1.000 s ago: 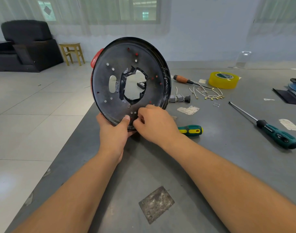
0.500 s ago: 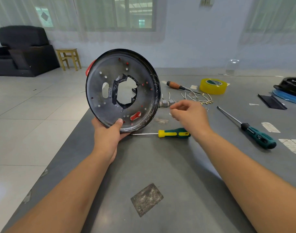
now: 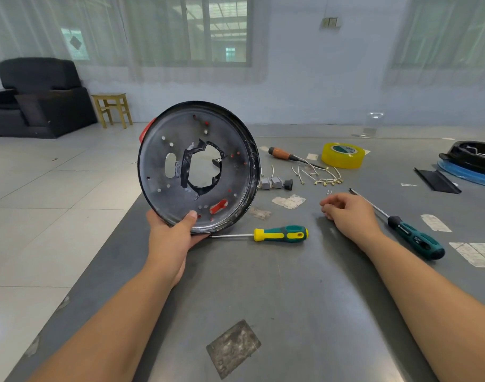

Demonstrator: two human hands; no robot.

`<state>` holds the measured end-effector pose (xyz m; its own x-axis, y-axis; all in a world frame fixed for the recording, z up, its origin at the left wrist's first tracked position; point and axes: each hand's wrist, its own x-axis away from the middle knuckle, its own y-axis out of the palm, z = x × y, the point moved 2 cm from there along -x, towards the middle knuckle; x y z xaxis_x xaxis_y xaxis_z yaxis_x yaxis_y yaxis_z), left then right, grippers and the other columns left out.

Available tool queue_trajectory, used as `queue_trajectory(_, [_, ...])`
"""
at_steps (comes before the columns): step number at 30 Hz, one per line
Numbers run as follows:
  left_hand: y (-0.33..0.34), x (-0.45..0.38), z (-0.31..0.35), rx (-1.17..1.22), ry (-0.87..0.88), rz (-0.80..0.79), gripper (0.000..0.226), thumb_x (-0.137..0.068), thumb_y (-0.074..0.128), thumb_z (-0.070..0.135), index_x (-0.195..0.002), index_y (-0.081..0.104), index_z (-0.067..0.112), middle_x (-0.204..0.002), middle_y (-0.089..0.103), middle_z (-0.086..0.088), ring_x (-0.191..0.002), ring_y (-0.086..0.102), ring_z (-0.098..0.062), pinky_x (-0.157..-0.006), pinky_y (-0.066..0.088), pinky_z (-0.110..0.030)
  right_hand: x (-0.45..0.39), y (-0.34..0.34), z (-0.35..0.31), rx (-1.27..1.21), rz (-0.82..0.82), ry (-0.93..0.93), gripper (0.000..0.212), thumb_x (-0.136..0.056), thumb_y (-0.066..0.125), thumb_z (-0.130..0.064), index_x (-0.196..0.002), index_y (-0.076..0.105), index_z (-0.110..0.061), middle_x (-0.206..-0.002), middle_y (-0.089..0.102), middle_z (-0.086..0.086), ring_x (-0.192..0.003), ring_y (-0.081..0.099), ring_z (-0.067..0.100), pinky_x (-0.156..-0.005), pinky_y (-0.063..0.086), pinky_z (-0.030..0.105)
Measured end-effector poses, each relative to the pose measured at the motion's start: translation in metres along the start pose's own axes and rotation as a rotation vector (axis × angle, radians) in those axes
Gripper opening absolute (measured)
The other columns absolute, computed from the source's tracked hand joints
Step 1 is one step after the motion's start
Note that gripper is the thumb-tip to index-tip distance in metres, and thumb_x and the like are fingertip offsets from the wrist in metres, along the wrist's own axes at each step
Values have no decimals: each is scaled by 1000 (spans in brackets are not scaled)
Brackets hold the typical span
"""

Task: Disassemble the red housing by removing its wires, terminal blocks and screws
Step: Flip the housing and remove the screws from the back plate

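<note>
We are gripping the red housing (image 3: 198,168) upright by its lower rim in our left hand (image 3: 171,238), while our right hand (image 3: 349,213), fingers loosely curled on nothing we can see, is hovering beside the loose screws (image 3: 329,192) on the bench (image 3: 291,285).

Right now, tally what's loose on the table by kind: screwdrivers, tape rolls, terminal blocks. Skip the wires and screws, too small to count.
Screwdrivers: 3 (yellow-and-green handle, dark green handle, orange-brown handle)
Tape rolls: 1 (yellow tape roll)
Terminal blocks: 3 (grey block, second grey block, black block)
Total: 7
</note>
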<state>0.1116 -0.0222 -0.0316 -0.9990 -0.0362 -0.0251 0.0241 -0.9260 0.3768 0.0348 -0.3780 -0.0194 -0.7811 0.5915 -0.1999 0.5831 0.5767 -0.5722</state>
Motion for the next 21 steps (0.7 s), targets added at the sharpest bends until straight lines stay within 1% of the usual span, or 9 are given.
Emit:
queue_trajectory(2, [-1,-2,-1,1,3,3,43,-99,67,-2,-116,49,33,-133,65,-4,-112,73,-28,-87,64,-52,-1,1,3,-45,0,13,21,-95,58,-9,-93,72,-24,-79,76,-5,-77,72,13,-76,58,29])
queue_trajectory(3, [-1,-2,-2,2,4,2,43,-99,67,-2,-116,49,33,-133,65,-4,-112,73,-28,-86,65,-52,-2,1,4,-68,1,21,22,-96,56,-8,-94,71,-23,-79,77,-5,-77,73,13,-77,59,30])
queue_trajectory(8, [-2,-4,-5,-2,-5,-1,42,-98,68,-1,-117,49,31,-130,67,-4,-109,75,-26,-81,66,-48,0,0,6,-166,20,31,17,-100,48,-14,-100,62,-23,-77,77,-8,-70,73,8,-63,54,20])
queue_trajectory(11, [-2,-5,-5,-1,-7,3,42,-98,69,-1,-118,48,30,-130,66,-3,-108,75,-25,-79,66,-45,-1,0,6,-207,37,67,12,-103,46,-16,-100,56,-21,-76,78,-6,-71,74,13,-68,57,28])
queue_trajectory(13, [-2,-5,-4,-1,-7,1,44,-98,69,-1,-122,47,29,-131,66,-3,-108,75,-24,-80,66,-46,-3,0,7,-215,63,97,11,-103,46,-16,-99,53,-22,-76,78,-3,-75,74,16,-72,59,33])
queue_trajectory(15, [-2,-4,-4,0,-3,-1,45,-98,69,-1,-124,47,29,-131,66,-3,-109,74,-25,-82,65,-48,-7,-4,8,-95,101,66,9,-103,50,-20,-97,55,-25,-80,75,-3,-78,72,15,-73,57,33])
queue_trajectory(17, [-1,-4,-5,-7,1,0,46,-98,69,-1,-127,47,27,-131,66,-3,-109,74,-24,-83,65,-49,-14,-8,11,64,142,20,6,-100,57,-23,-95,61,-24,-85,69,-5,-80,65,15,-68,48,30])
queue_trajectory(19, [-2,-4,-5,-7,0,1,46,-98,69,-1,-129,46,25,-131,67,-4,-110,74,-25,-83,65,-48,-25,-9,14,149,156,18,5,-98,61,-22,-95,66,-22,-88,66,-2,-85,60,21,-73,41,29])
queue_trajectory(21, [-3,-5,-6,-13,0,-1,46,-98,69,0,-130,45,24,-131,67,-5,-110,74,-25,-83,65,-46,-37,-10,16,197,145,59,7,-97,61,-20,-96,68,-21,-93,66,1,-90,56,22,-79,40,29])
